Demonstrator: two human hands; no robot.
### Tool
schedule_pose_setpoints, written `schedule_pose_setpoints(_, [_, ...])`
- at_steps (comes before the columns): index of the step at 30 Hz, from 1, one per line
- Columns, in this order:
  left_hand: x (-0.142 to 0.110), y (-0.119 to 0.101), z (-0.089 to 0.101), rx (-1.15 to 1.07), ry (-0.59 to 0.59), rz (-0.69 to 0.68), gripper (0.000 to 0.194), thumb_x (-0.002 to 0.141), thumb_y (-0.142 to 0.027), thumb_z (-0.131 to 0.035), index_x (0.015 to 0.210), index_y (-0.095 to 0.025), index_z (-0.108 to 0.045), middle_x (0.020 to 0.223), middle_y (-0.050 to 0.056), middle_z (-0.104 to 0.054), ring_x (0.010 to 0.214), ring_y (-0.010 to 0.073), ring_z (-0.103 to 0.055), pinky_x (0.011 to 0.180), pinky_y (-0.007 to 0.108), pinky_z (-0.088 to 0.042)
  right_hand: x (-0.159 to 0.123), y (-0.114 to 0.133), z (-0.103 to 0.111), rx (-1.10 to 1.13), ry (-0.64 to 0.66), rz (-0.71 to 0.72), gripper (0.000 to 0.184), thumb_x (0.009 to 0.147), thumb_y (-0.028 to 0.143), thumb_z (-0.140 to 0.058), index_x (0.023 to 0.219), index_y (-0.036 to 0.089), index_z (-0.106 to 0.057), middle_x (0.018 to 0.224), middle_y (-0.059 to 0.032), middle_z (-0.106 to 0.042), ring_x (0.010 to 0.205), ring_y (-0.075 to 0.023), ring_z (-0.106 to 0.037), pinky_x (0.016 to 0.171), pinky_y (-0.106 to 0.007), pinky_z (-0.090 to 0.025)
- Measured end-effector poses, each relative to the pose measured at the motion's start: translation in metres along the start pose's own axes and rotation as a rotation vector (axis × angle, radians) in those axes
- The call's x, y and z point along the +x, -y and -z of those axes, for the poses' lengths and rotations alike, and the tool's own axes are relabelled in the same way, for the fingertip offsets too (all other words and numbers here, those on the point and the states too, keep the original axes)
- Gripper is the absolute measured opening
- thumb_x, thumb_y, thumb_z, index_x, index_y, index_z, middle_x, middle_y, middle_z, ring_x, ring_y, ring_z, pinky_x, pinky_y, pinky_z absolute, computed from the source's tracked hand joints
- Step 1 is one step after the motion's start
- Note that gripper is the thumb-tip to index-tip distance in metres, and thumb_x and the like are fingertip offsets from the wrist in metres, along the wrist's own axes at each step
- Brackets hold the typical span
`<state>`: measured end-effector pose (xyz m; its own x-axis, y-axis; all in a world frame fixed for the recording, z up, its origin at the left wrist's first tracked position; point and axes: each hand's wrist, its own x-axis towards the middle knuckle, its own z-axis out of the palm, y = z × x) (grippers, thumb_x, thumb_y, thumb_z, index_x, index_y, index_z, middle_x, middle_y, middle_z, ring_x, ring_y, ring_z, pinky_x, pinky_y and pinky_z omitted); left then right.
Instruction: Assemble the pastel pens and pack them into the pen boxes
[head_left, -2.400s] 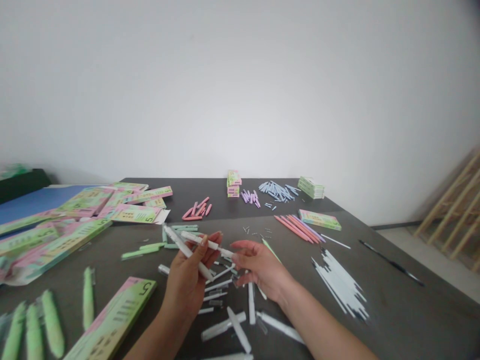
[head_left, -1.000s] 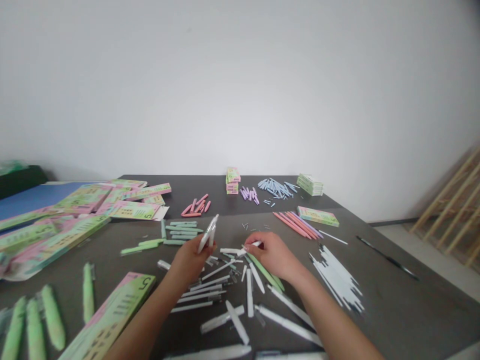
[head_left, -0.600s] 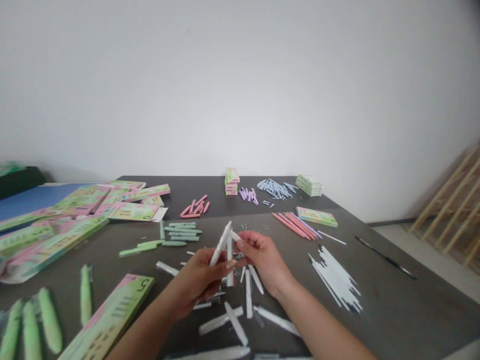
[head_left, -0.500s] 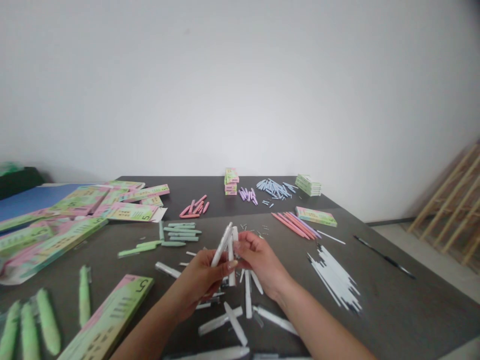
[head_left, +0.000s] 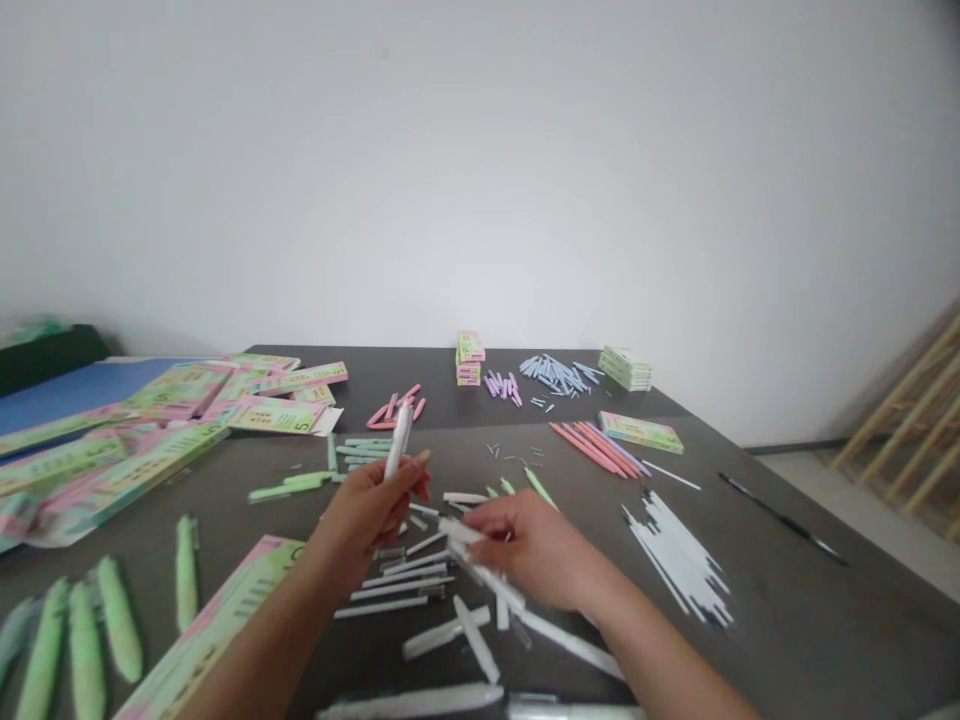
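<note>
Fingers of our left hand (head_left: 365,515) are closed about the lower end of a white plastic pen barrel (head_left: 397,440), which stands almost upright above the dark grey table (head_left: 787,600); to its left lie what look like finished pale green pens (head_left: 112,625) near the front edge, and flat pink-and-green printed cartons (head_left: 112,470) spread toward the far left; just beyond the raised barrel sit a few mint-green pen sleeves (head_left: 360,450) and a small heap of pink pen caps (head_left: 394,412); below our hands a loose scatter of white pen parts (head_left: 420,585) remains unassembled, and we judge that a fair share of the work is left; our right hand (head_left: 525,550) hovers low over that scatter, blurred, its fingers curled on a white pen piece (head_left: 459,530), though how firmly we cannot tell; farther right lie long pink pen barrels (head_left: 592,450), a fan of thin white refills (head_left: 679,560), and at the back lilac caps (head_left: 502,387) and pale blue caps (head_left: 555,375), none of them yet made up
</note>
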<state>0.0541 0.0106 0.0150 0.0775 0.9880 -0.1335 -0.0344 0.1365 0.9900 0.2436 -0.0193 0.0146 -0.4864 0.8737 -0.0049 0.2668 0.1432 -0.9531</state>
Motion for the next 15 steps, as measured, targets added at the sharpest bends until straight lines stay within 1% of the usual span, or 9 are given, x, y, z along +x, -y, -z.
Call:
schedule_pose_setpoints(2, [0.003, -0.001, 0.005, -0.063, -0.053, -0.015, 0.04, 0.065, -0.055, -0.07, 0.061, -0.017, -0.059, 0.039, -0.011, -0.031, 0.033, 0.0021, -0.016, 0.032, 0.015, -0.01, -0.007, 0.004, -0.016, -0.299, 0.05, 0.025, 0.014, 0.079, 0.02, -0.06, 0.08, 0.019, -0.074, 0.074, -0.0009, -0.071, 0.068, -0.0175, -0.061, 0.059, -0.024, -0.039])
schedule_pose_setpoints(3, [0.005, 0.0, 0.007, -0.089, -0.072, -0.02, 0.039, 0.064, -0.053, -0.071, 0.06, -0.016, -0.059, 0.039, -0.011, -0.031, 0.033, 0.0018, -0.017, 0.032, 0.015, -0.011, -0.01, 0.005, -0.025, -0.43, 0.072, 0.058, 0.014, 0.08, 0.019, -0.06, 0.081, 0.02, -0.074, 0.077, -0.0017, -0.072, 0.073, -0.0185, -0.062, 0.063, -0.025, -0.04])
schedule_pose_setpoints(4, [0.006, 0.001, 0.007, -0.113, -0.086, -0.02, 0.037, 0.063, -0.05, -0.073, 0.06, -0.015, -0.059, 0.039, -0.011, -0.031, 0.033, 0.0015, -0.017, 0.031, 0.014, -0.011, -0.011, 0.004, -0.035, -0.544, 0.108, 0.113, 0.013, 0.081, 0.02, -0.06, 0.084, 0.02, -0.073, 0.08, -0.0029, -0.073, 0.077, -0.0193, -0.063, 0.067, -0.025, -0.042])
schedule_pose_setpoints(6, [0.008, 0.003, 0.006, -0.158, -0.105, -0.013, 0.034, 0.063, -0.045, -0.074, 0.059, -0.014, -0.06, 0.04, -0.009, -0.035, 0.033, 0.0012, -0.019, 0.031, 0.013, -0.012, -0.012, -0.001, -0.053, -0.745, 0.225, 0.243, 0.012, 0.081, 0.019, -0.061, 0.087, 0.018, -0.071, 0.085, -0.0053, -0.073, 0.082, -0.0202, -0.064, 0.071, -0.026, -0.044])
schedule_pose_setpoints(8, [0.008, 0.003, 0.004, -0.21, -0.117, -0.001, 0.03, 0.064, -0.04, -0.074, 0.061, -0.013, -0.061, 0.044, -0.006, -0.045, 0.033, 0.0009, -0.022, 0.03, 0.013, -0.013, -0.01, -0.009, -0.067, -0.9, 0.299, 0.351, 0.011, 0.079, 0.018, -0.063, 0.089, 0.016, -0.068, 0.084, -0.0064, -0.072, 0.082, -0.0207, -0.064, 0.069, -0.026, -0.045])
schedule_pose_setpoints(9, [0.009, 0.002, 0.004, -0.24, -0.119, 0.007, 0.028, 0.065, -0.038, -0.073, 0.064, -0.013, -0.061, 0.048, -0.004, -0.05, 0.033, 0.001, -0.024, 0.029, 0.012, -0.014, -0.009, -0.014, -0.072, -0.956, 0.304, 0.39, 0.012, 0.078, 0.018, -0.064, 0.089, 0.016, -0.067, 0.083, -0.0064, -0.071, 0.081, -0.0207, -0.063, 0.068, -0.026, -0.046])
schedule_pose_setpoints(11, [0.009, 0.0, 0.005, -0.306, -0.116, 0.03, 0.026, 0.072, -0.038, -0.066, 0.069, -0.013, -0.062, 0.056, -0.001, -0.057, 0.033, 0.002, -0.028, 0.029, 0.013, -0.017, -0.006, -0.023, -0.079, -1.031, 0.268, 0.44, 0.012, 0.078, 0.02, -0.065, 0.088, 0.015, -0.066, 0.081, -0.0061, -0.07, 0.079, -0.0208, -0.063, 0.065, -0.026, -0.046])
schedule_pose_setpoints(15, [0.008, -0.003, 0.009, -0.428, -0.088, 0.088, 0.033, 0.087, -0.04, -0.047, 0.078, -0.013, -0.062, 0.059, 0.002, -0.06, 0.034, 0.0055, -0.037, 0.028, 0.014, -0.023, -0.002, -0.033, -0.086, -1.12, 0.211, 0.504, 0.008, 0.079, 0.018, -0.064, 0.086, 0.014, -0.066, 0.078, -0.0056, -0.069, 0.078, -0.0195, -0.062, 0.068, -0.027, -0.048])
